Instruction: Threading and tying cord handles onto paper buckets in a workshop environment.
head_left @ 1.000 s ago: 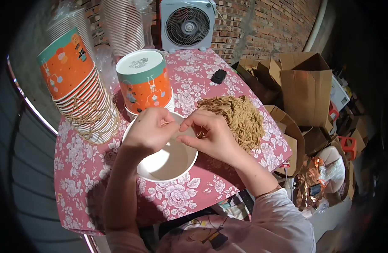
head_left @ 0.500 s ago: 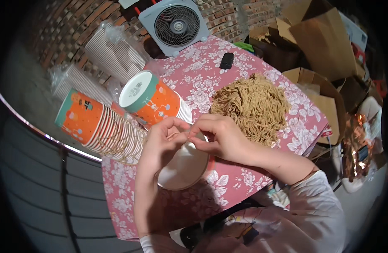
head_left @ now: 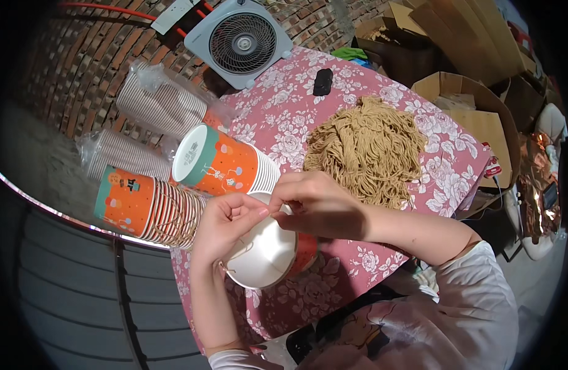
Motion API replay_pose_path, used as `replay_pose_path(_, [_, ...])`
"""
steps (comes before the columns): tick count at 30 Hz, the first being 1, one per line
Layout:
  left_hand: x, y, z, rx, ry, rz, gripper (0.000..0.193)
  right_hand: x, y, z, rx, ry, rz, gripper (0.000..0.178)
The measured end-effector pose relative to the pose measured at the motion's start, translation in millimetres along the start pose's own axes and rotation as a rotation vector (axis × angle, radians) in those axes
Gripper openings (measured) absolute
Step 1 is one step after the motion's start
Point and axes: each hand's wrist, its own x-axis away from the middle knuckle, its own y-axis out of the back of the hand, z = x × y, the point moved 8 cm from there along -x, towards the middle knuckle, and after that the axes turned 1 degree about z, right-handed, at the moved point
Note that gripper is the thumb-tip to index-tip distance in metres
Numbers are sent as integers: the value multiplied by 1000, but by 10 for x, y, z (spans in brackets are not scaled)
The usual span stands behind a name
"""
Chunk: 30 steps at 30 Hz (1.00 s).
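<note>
A large paper cup [head_left: 262,262], white inside and orange outside, lies tipped with its mouth toward me. Over its far rim, my left hand [head_left: 225,223] and my right hand [head_left: 318,206] meet, thumbs and fingertips pinched together. A thin tan cord [head_left: 230,269] trails beneath my left hand into the cup's mouth; most of it is hidden by my fingers. Just beyond my hands leans a stack of orange and green cups [head_left: 225,163], bottom end up. Left of my hands lies another cup stack [head_left: 127,200], with tan cords hanging along its rims.
A heap of tan cords [head_left: 367,154] covers the table's right part. A black object [head_left: 323,81] lies behind it, and a grey box fan [head_left: 242,44] stands at the back. Plastic-wrapped cup stacks [head_left: 160,102] stand far left. Cardboard boxes [head_left: 466,111] crowd the right side, beyond the flowered tablecloth [head_left: 290,132].
My hands have shifted slightly down and left, still pinched together. The cup has turned, showing more of its inside and its orange side. The head view has shifted a little.
</note>
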Motion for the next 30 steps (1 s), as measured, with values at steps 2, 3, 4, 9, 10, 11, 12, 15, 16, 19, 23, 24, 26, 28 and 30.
replay_pose_path(2, [4,11,40,-36,11,9,13,-10,6,12,-26,3,-5,14])
replay_pose_path(3, [7,12,54,-44,12,-6,10,-24,-17,-40,-54,-93,40,15])
replay_pose_path(4, [8,14,67,-52,12,-21,8,-25,-50,-101,-82,-188,85,17])
replay_pose_path(9, [-72,-53,169,-22,41,15,6,-25,-55,-140,-115,-170,113,17])
replay_pose_path(10, [-88,-76,185,12,53,34,7,-22,-52,-144,-119,-176,114,17])
replay_pose_path(11, [-96,-103,180,13,53,35,7,-16,-56,-149,-118,-178,114,17])
replay_pose_path(12, [-104,-122,158,-4,35,14,7,-12,-52,-149,-128,-162,97,16])
replay_pose_path(15, [-117,-129,125,-105,-73,-70,6,-6,-28,-127,-128,-193,68,14])
replay_pose_path(16, [-100,-102,70,-190,-164,-135,7,-5,-20,-134,-119,-237,59,12])
replay_pose_path(19, [25,-96,-171,-576,-446,-337,9,-10,-36,-173,-185,-330,27,8])
replay_pose_path(23, [20,-107,-147,-514,-412,-407,11,46,-89,-286,-291,-420,26,12])
replay_pose_path(24, [27,-97,-129,-483,-395,-421,11,48,-94,-296,-375,-412,-23,16])
replay_pose_path(26, [64,-75,-124,-454,-378,-441,11,55,-119,-313,-461,-400,-68,20])
replay_pose_path(28, [51,-74,-118,-474,-381,-444,10,73,-159,-357,-728,-387,-95,25])
replay_pose_path(30, [43,-77,-112,-474,-368,-434,10,83,-160,-392,-698,-400,-88,24])
